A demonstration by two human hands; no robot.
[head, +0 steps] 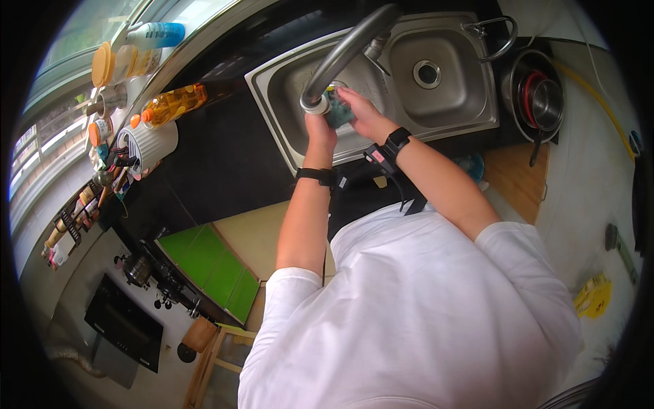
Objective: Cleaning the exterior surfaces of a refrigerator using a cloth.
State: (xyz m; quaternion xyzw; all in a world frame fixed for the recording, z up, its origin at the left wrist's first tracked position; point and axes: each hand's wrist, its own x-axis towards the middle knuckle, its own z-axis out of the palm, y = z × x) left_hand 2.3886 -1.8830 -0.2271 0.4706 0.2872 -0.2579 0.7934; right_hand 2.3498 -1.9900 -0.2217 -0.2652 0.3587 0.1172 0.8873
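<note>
Over the left basin of the steel double sink [286, 135], my two hands hold a small teal-green item [339, 108], with a bit of yellow at its top edge; I cannot tell whether it is a sponge, a cloth or a container. My left hand [321, 132] grips it from the left, its fingers partly hidden behind the white nozzle of the curved faucet spout [352, 46]. On the right side, my right hand [364, 113] closes around it, fingers at the upper edge. Both wrists wear black straps.
The right basin [449, 97] has a round drain. Nested metal pans [546, 105] stand right of the sink. Along the left counter are an orange liquid bottle [176, 105], a white ribbed utensil holder [153, 143] and a jar with a yellow lid [103, 64]. A small curved tap [503, 41] rises behind the right basin.
</note>
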